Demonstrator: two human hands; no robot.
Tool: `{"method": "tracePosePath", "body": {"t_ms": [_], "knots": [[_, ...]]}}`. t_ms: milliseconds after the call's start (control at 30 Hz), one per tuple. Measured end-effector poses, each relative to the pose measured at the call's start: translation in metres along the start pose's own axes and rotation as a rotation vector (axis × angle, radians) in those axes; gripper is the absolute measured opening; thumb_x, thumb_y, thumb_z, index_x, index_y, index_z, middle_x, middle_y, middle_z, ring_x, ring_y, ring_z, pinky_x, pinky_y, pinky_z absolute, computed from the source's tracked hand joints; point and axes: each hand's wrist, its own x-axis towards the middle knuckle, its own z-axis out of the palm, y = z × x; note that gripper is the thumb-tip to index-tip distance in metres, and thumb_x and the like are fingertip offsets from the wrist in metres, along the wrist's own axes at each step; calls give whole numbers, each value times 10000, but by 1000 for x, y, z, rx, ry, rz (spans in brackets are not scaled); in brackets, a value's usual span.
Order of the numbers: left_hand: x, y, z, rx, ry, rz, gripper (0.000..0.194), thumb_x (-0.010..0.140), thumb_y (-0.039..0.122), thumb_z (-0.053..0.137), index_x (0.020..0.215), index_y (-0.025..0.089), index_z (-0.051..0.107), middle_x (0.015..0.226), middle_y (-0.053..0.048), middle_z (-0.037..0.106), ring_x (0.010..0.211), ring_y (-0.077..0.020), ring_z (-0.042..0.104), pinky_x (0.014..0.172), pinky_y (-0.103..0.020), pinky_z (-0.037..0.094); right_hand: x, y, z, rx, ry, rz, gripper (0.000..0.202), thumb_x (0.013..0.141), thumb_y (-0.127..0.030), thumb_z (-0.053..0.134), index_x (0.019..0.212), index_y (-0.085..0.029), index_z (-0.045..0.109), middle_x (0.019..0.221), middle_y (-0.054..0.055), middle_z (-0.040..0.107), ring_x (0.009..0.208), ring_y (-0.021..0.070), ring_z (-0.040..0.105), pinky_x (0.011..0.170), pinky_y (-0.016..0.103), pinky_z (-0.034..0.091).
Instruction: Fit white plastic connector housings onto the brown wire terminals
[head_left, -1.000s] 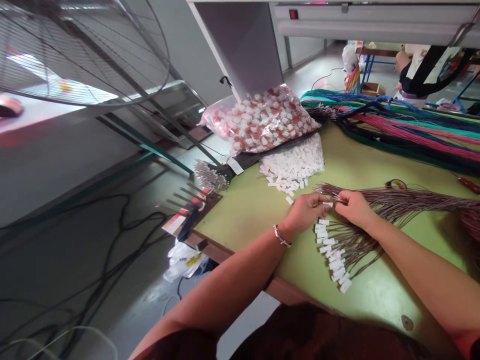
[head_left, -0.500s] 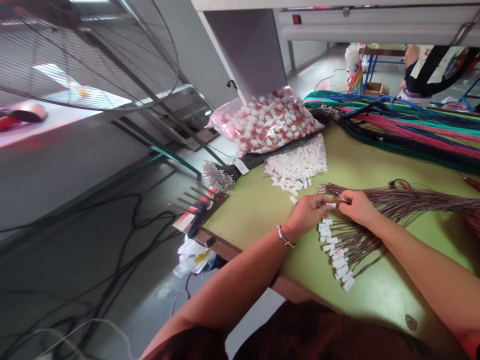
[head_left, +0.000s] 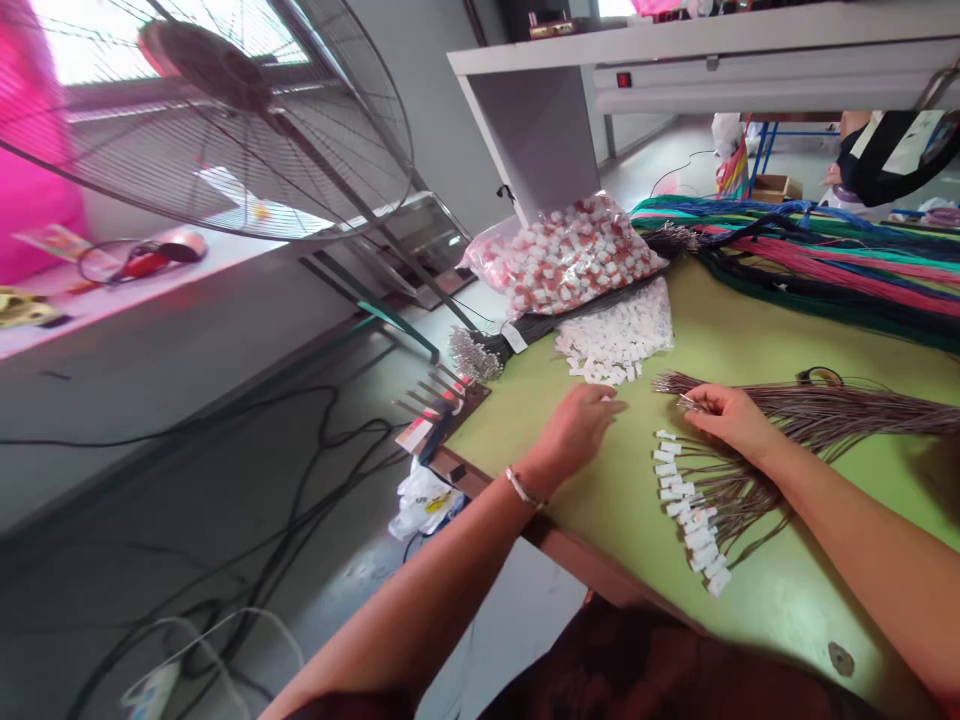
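My left hand is over the green table, its fingers pinched at a small white connector housing just in front of the loose pile. Most of that piece is covered by the fingertips. My right hand grips a few brown wires close to their bare metal ends. Below it, a slanting row of white connector housings lies on the table, joined to brown wires. A longer bundle of brown wires runs from behind my right hand to the right edge.
White housings spill from a clear bag. Behind them sits a bag of white and reddish-brown parts beside a black wire bundle. Coloured wires cover the table's back right. A pronged rack is at the left corner; a large fan stands beyond.
My left hand has left my right hand and moved left to the loose housings. The housing between my hands now lies at the row's top. The view has turned slightly left.
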Motion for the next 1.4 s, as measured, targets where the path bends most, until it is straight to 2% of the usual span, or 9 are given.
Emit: {"method": "tracePosePath", "body": {"t_ms": [133, 267, 367, 467, 567, 700, 900, 1233, 1400], "knots": [[14, -36, -1, 107, -75, -12, 257, 861, 209, 451, 901, 167, 701, 962, -116, 624, 923, -226, 550, 857, -390, 453, -1, -3, -4, 94, -52, 50, 283, 643, -324, 657, 838, -126, 605, 597, -11, 601, 491, 73, 482, 492, 207, 360], [16, -38, 4, 94, -30, -16, 267, 865, 258, 447, 870, 141, 687, 936, -119, 613, 903, -221, 545, 857, -382, 447, 0, -5, -6, 153, -56, 107, 249, 641, -320, 650, 784, -123, 596, 644, 27, 647, 504, 77, 527, 513, 213, 403], [16, -27, 3, -1, 74, -67, 261, 859, 264, 444, 850, 129, 667, 955, -119, 614, 936, -213, 547, 876, -368, 438, 2, -4, -7, 198, -65, 135, 287, 618, -306, 660, 830, -127, 588, 617, 13, 645, 487, 77, 522, 511, 213, 405], [21, -7, 0, -219, 111, -304, 233, 837, 289, 471, 884, 145, 648, 802, -60, 625, 722, -150, 567, 680, -278, 477, 3, -2, -7, 156, -42, 130, 217, 629, -308, 631, 746, -135, 572, 567, -7, 612, 440, 62, 461, 455, 193, 336], [34, 16, 4, -532, -1, -522, 229, 776, 324, 562, 876, 143, 661, 619, 3, 557, 475, -74, 449, 465, -200, 380, 3, -1, -4, 66, 51, 90, 158, 629, -297, 583, 658, -145, 553, 486, -52, 513, 411, 46, 341, 419, 189, 231], [51, 39, 24, -967, -122, -666, 225, 737, 333, 622, 796, 118, 656, 554, 22, 497, 417, -34, 381, 398, -169, 280, 1, -2, -1, -17, 140, -4, 111, 584, -266, 538, 578, -160, 508, 469, -76, 391, 462, 55, 296, 453, 198, 220], [52, 41, 51, -1175, -75, -676, 236, 730, 320, 671, 815, 149, 533, 537, 43, 524, 380, -27, 396, 371, -151, 282, 1, -5, 2, -43, 204, -37, 112, 576, -279, 508, 557, -174, 474, 484, -65, 382, 484, 70, 295, 468, 213, 238], [47, 40, 52, -1271, -71, -667, 298, 737, 405, 660, 772, 132, 544, 569, 19, 565, 419, -35, 469, 385, -146, 340, 0, -2, 7, -210, 278, -101, 87, 589, -242, 493, 544, -184, 445, 487, -58, 393, 490, 79, 321, 480, 219, 264], [46, 38, 58, -1157, -66, -596, 336, 579, 299, 790, 771, 103, 596, 551, 7, 609, 435, -63, 524, 441, -183, 431, -1, 1, 8, -245, 243, -116, 101, 611, -255, 525, 566, -176, 481, 501, -51, 433, 497, 80, 344, 484, 213, 283]]}}
